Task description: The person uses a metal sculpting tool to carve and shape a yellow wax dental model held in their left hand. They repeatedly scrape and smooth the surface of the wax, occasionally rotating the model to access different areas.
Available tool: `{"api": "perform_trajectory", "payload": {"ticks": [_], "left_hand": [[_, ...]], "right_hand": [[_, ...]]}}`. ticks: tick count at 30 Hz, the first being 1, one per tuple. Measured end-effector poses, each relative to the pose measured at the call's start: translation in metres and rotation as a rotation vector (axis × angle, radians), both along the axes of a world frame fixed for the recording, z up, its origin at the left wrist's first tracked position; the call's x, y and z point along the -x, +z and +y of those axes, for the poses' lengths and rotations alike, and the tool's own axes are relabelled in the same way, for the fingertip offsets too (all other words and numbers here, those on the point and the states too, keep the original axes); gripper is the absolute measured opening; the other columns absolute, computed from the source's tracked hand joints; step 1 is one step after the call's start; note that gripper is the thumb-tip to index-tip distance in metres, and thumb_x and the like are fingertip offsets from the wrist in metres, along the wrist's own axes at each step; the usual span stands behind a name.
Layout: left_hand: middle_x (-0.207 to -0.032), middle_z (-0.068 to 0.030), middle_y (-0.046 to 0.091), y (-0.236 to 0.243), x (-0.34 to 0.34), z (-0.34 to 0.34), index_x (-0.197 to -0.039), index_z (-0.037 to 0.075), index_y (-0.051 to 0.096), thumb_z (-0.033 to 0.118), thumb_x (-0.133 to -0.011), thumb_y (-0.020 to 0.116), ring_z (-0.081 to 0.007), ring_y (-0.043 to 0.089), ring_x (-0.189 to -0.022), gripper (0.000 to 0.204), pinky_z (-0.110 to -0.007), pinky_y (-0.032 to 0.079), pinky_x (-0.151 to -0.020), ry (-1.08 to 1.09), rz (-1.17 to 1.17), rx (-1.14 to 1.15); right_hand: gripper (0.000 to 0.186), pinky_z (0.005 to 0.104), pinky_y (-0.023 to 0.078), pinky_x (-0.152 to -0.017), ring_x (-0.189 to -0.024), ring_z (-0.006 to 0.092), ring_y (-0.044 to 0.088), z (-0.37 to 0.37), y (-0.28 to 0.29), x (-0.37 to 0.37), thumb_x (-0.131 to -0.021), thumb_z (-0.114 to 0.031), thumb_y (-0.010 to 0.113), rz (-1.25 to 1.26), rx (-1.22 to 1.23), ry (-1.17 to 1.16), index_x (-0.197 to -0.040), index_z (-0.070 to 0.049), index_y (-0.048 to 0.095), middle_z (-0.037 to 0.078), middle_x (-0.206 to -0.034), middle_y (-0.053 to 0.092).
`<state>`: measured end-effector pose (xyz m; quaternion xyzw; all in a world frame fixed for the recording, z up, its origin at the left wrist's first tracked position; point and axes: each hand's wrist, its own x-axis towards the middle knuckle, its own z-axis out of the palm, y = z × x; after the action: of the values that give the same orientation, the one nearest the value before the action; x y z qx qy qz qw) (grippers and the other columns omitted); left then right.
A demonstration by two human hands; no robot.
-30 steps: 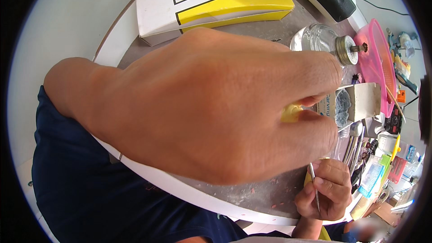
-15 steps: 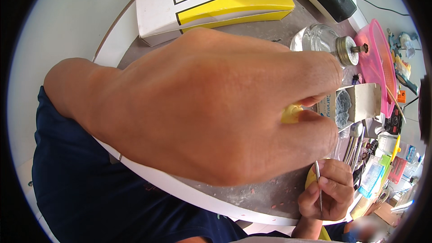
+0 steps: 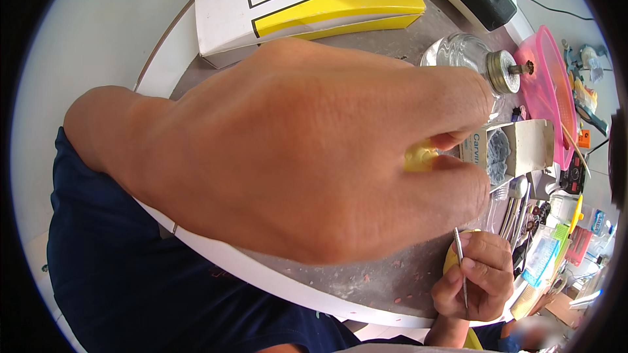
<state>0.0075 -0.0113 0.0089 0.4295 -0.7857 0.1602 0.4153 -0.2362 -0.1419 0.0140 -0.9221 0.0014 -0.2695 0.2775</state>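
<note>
My left hand [image 3: 307, 150], back upward, fills the middle of the view, fingers curled around a yellow piece [image 3: 420, 158] that shows between them. Below its fingertips, my right hand [image 3: 481, 274] grips a slim metal instrument [image 3: 460, 248] upright between thumb and fingers, with more yellow material partly hidden beside it. Whether the instrument touches the piece in my left hand is hidden. A glass jar [image 3: 448, 52] with a metal lid and wick holder stands just beyond my left fingers, and an open small carton [image 3: 530, 144] with grey-blue contents lies right of them.
A white-and-yellow box [image 3: 307, 3] and a black appliance [image 3: 484, 6] are at the back. A pink basket [image 3: 543, 59], metal tools [image 3: 513, 209] and assorted packages crowd the right. The curved white desk rim [image 3: 222, 242] runs before me. Part of another person [image 3: 530, 333] shows at lower right.
My right hand has shifted slightly right with the instrument since a second ago. My left hand has moved a little up and left, still around the yellow piece.
</note>
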Motion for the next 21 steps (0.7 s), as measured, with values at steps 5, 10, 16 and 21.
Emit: {"api": "perform_trajectory", "payload": {"ticks": [5,10,16,21], "left_hand": [[-0.089,-0.0209,0.058,0.002,0.0,0.006,-0.08,-0.007,0.062,0.001,-0.07,0.066,-0.0203,0.063,-0.07,0.013,-0.024,0.058,-0.061,0.024,0.007,-0.08],[-0.094,-0.0164,0.062,0.003,0.009,0.011,-0.088,-0.004,0.064,-0.002,-0.07,0.067,-0.0207,0.065,-0.075,0.018,-0.025,0.058,-0.063,0.143,0.177,-0.263],[-0.097,-0.0081,0.068,0.001,0.006,0.007,-0.096,0.004,0.066,0.003,-0.063,0.078,-0.0209,0.067,-0.082,0.036,-0.027,0.055,-0.067,0.28,0.218,-0.303],[-0.097,-0.0089,0.068,0.0,0.002,0.011,-0.096,0.004,0.067,0.005,-0.063,0.079,-0.0219,0.067,-0.084,0.035,-0.027,0.055,-0.068,0.279,0.197,-0.329]], "right_hand": [[0.024,0.0358,0.058,-0.062,-0.066,0.0238,0.065,-0.001,-0.002,0.001,-0.068,0.003,0.069,-0.005,-0.038,0.018,-0.086,-0.004,0.054,0.009,-0.075,0.061],[0.015,0.0348,0.05,-0.07,-0.076,0.0232,0.059,-0.005,-0.002,0.01,-0.086,-0.009,0.061,0.038,-0.021,0.03,-0.095,-0.002,0.052,0.015,-0.085,0.061],[0.018,0.034,0.051,-0.068,-0.074,0.0238,0.061,-0.006,-0.005,0.009,-0.079,-0.005,0.063,0.002,-0.041,0.001,-0.093,-0.002,0.054,0.015,-0.084,0.062],[0.027,0.0338,0.055,-0.061,-0.068,0.0267,0.067,-0.006,-0.003,0.002,-0.063,0.005,0.067,-0.025,-0.051,0.022,-0.088,-0.001,0.057,0.013,-0.078,0.063]]}}
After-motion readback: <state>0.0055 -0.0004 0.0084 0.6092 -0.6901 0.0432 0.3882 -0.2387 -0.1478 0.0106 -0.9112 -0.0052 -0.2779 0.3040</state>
